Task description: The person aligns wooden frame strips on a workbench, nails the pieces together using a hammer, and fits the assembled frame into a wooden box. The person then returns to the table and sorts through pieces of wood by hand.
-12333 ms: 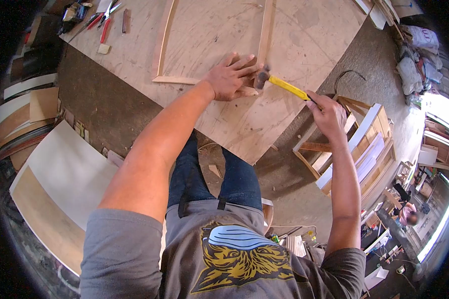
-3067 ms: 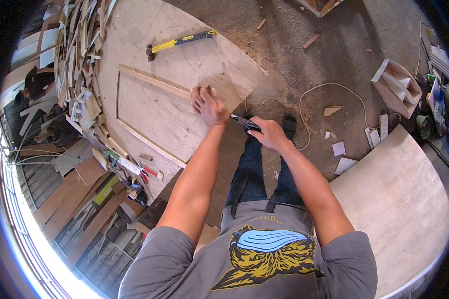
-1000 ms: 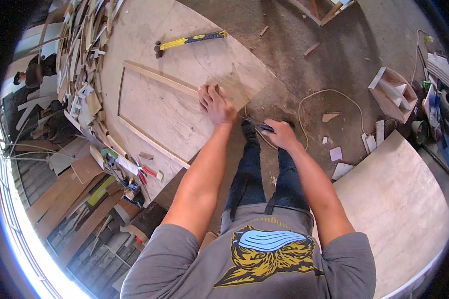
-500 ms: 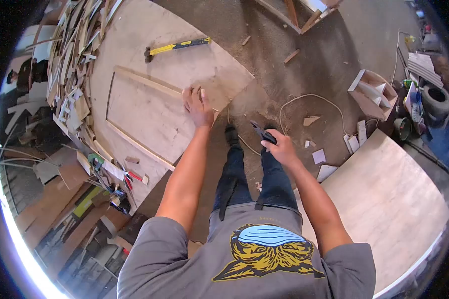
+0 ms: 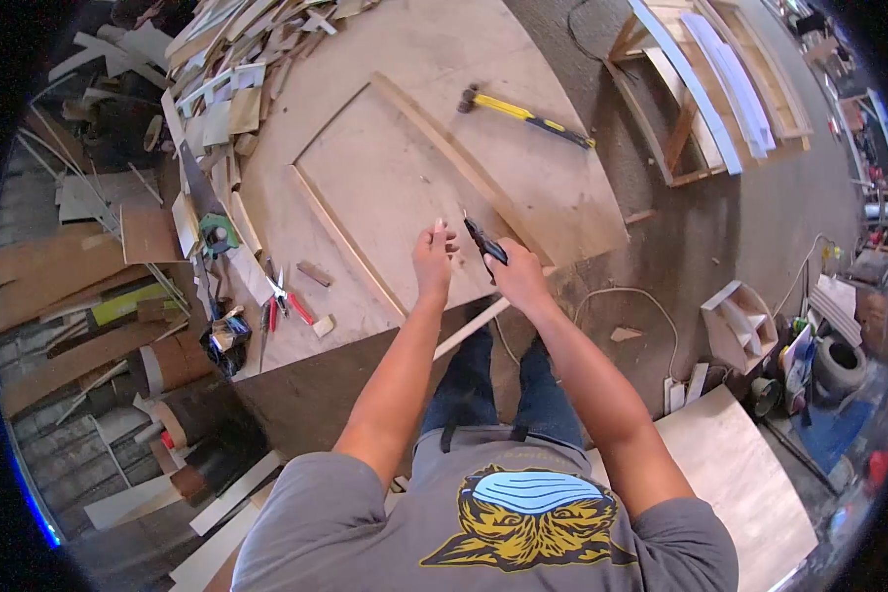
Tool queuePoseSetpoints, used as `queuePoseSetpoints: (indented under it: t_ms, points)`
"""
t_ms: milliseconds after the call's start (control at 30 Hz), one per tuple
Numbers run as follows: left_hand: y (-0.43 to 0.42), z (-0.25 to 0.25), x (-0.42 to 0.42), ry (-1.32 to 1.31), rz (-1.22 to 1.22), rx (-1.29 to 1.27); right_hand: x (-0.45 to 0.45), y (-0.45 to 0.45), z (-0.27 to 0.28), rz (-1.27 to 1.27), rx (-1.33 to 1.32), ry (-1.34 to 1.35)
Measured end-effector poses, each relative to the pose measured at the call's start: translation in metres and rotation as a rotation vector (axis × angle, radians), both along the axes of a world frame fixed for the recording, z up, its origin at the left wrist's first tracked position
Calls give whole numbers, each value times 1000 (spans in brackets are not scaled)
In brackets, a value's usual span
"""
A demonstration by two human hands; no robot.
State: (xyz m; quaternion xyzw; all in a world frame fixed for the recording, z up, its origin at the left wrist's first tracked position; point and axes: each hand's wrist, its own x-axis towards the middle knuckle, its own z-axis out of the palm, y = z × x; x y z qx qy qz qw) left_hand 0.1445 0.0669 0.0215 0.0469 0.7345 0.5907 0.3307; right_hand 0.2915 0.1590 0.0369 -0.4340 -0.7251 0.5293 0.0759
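Black-handled pliers (image 5: 485, 243) are gripped in my right hand (image 5: 518, 276), jaws pointing up and away over the plywood-topped table (image 5: 553, 74). Just to the left, my left hand (image 5: 434, 261) hovers with its fingers curled in; anything between the fingertips is too small to make out. Beneath both hands lies a slim wooden frame (image 5: 454, 158) of pale slats, its near slat (image 5: 474, 328) partly behind my forearms. Beyond it rests a hammer (image 5: 528, 116) with a yellow and black handle.
Offcuts (image 5: 242, 104) are heaped at the table's far left. Red-handled pliers (image 5: 291, 301) and a green tool (image 5: 217, 234) lie along the left edge. A wooden structure (image 5: 676, 128) stands on the floor at upper right. A cord (image 5: 641, 291) crosses the floor; a pale board (image 5: 730, 464) is at lower right.
My left hand has lifted off the frame and come beside the pliers. My right hand has brought the pliers up over the table. The view has turned left.
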Motion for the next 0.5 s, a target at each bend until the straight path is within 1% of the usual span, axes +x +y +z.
queuePoseSetpoints:
  t_ms: [33,133,233,267,333,433,500]
  points:
    - [-10,-1,-14,23,12,-21,-19,2,-7,29,19,-63]
    - [-43,-9,-54,90,51,-66,-66,1,-16,94,224,-84]
    - [-74,-18,-85,128,90,-84,-104,3,-15,89,-1,-89]
    - [-84,-25,-95,144,95,-80,-115,3,-14,100,3,-104]
    - [-92,-20,-108,161,112,-100,-132,5,-10,115,8,-139]
    - [-96,-16,-121,201,127,-148,-142,10,-17,85,42,-136]
    - [-101,-16,-129,286,112,-167,-135,19,-21,-45,28,-69]
